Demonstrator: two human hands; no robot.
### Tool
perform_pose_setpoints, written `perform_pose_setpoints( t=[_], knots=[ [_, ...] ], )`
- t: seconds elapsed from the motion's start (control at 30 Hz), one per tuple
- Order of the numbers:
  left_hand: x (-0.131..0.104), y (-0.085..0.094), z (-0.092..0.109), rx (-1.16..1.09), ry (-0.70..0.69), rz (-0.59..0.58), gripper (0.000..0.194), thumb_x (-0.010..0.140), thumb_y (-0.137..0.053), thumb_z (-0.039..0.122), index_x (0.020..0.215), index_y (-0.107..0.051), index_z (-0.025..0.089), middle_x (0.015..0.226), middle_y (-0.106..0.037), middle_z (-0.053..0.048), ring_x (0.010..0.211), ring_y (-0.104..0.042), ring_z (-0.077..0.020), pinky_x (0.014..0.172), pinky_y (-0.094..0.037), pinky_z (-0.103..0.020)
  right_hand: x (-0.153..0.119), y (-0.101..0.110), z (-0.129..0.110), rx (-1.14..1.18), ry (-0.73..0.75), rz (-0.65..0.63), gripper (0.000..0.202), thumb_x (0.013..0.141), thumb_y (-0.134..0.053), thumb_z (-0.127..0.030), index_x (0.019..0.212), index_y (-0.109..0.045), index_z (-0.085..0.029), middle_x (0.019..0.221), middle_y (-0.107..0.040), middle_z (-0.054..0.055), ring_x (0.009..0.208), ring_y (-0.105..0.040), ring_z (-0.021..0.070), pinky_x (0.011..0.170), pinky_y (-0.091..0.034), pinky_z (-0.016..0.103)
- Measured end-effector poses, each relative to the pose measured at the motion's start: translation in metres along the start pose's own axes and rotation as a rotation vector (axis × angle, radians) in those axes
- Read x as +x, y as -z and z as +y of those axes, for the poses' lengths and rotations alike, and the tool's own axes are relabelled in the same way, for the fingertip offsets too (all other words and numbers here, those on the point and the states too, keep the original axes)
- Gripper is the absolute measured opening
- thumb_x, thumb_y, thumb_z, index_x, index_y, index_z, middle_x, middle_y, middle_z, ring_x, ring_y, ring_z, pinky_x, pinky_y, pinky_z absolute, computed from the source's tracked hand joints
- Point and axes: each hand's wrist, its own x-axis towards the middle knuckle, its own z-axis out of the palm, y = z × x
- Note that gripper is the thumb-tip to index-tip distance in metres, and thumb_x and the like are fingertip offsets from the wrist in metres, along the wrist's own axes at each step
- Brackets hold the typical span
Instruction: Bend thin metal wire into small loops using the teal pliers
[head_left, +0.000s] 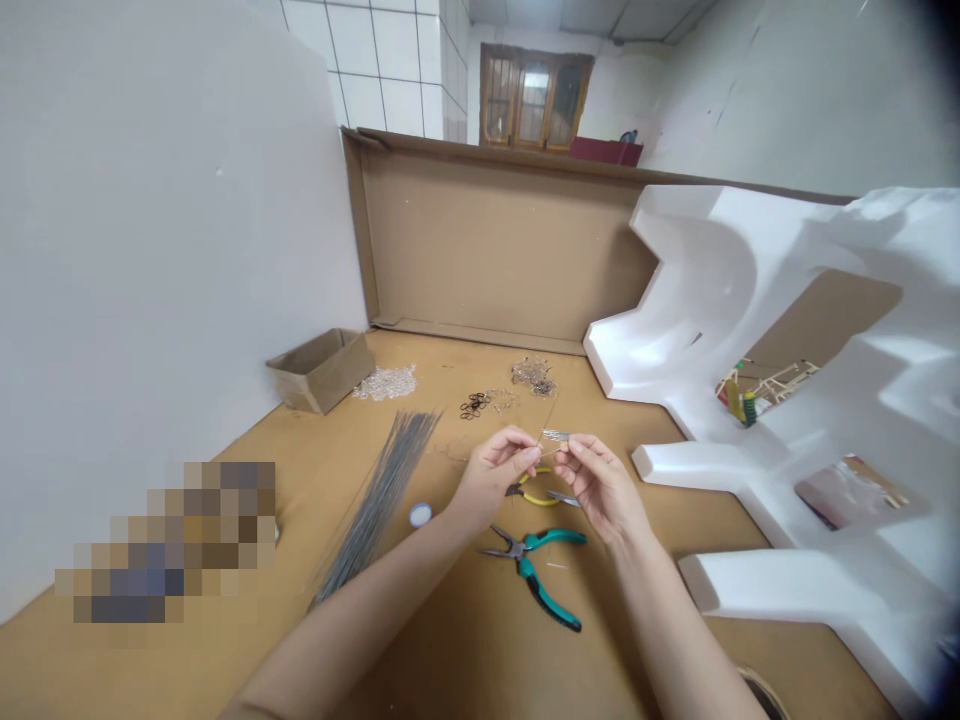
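My left hand [504,466] pinches a thin wire [551,412] between thumb and fingertips, and part of the wire slants up past the fingers. To its right, my right hand [598,482] has its fingertips closed on a short stretch that runs across from the left fingers. Below both hands lie pliers with teal handles [556,540], their jaws toward the left. Partly hidden under the hands is a yellow-handled tool [538,500]. Just behind the fingers sit small silvery pieces [555,435].
A bundle of straight grey wires [379,500] lies left of my hands, beside a small round white-and-blue object [421,515]. Farther back are clear pieces [386,382], black loops [474,405], a silvery heap [532,374] and a cardboard box [322,375]. White foam [682,465] borders the right.
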Motion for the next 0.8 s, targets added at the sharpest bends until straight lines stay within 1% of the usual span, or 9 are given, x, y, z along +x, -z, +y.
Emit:
perform_pose_setpoints(
  t=[0.1,0.23,0.4,0.5,0.63,0.8],
  knots=[
    [0.0,0.001,0.002,0.04,0.004,-0.017,0.015,0.072,-0.062,0.03,0.076,-0.058,0.016,0.068,-0.053,0.002,0.061,-0.05,-0.0079,0.063,-0.04,-0.023,-0.001,-0.001,-0.002,-0.003,0.012,0.001,0.012,0.064,-0.072,-0.022,0.073,-0.064,-0.02,0.067,-0.065,-0.001,0.064,-0.062,0.0121,0.059,-0.052,0.023],
    [-0.001,0.001,0.005,0.094,0.099,-0.073,0.018,0.073,-0.062,0.032,0.076,-0.056,0.015,0.062,-0.053,0.002,0.058,-0.049,-0.008,0.06,-0.038,-0.021,-0.005,-0.001,-0.008,-0.073,0.073,-0.031,0.01,0.067,-0.07,-0.023,0.073,-0.063,-0.02,0.067,-0.064,-0.001,0.064,-0.061,0.0114,0.06,-0.05,0.022],
    [0.0,0.003,0.002,0.088,0.23,-0.213,0.021,0.071,-0.064,0.033,0.075,-0.056,0.014,0.061,-0.053,0.002,0.054,-0.049,-0.0069,0.058,-0.038,-0.021,-0.01,0.004,-0.014,-0.33,0.188,-0.073,0.008,0.07,-0.068,-0.025,0.074,-0.062,-0.02,0.065,-0.065,-0.001,0.061,-0.059,0.0114,0.064,-0.048,0.025],
    [0.002,0.006,-0.002,0.027,0.306,-0.259,0.022,0.069,-0.066,0.032,0.074,-0.055,0.014,0.062,-0.053,0.003,0.052,-0.049,-0.0061,0.058,-0.04,-0.022,-0.012,0.007,-0.016,-0.453,0.209,-0.12,0.008,0.072,-0.066,-0.027,0.073,-0.061,-0.02,0.063,-0.064,-0.001,0.06,-0.059,0.0125,0.063,-0.047,0.026],
    [0.002,0.008,-0.007,-0.019,0.324,-0.255,0.022,0.069,-0.066,0.031,0.075,-0.054,0.014,0.064,-0.054,0.003,0.054,-0.051,-0.006,0.059,-0.041,-0.022,-0.012,0.007,-0.019,-0.486,0.209,-0.141,0.012,0.072,-0.066,-0.029,0.076,-0.062,-0.019,0.063,-0.065,0.0,0.061,-0.06,0.0138,0.063,-0.048,0.028],
    [0.002,0.005,-0.01,-0.034,0.333,-0.236,0.022,0.07,-0.065,0.031,0.076,-0.053,0.014,0.066,-0.056,0.002,0.055,-0.051,-0.0065,0.059,-0.04,-0.022,-0.014,0.005,-0.021,-0.496,0.182,-0.14,0.017,0.072,-0.065,-0.031,0.083,-0.065,-0.018,0.07,-0.067,0.003,0.065,-0.063,0.0159,0.066,-0.051,0.03]
  ],
)
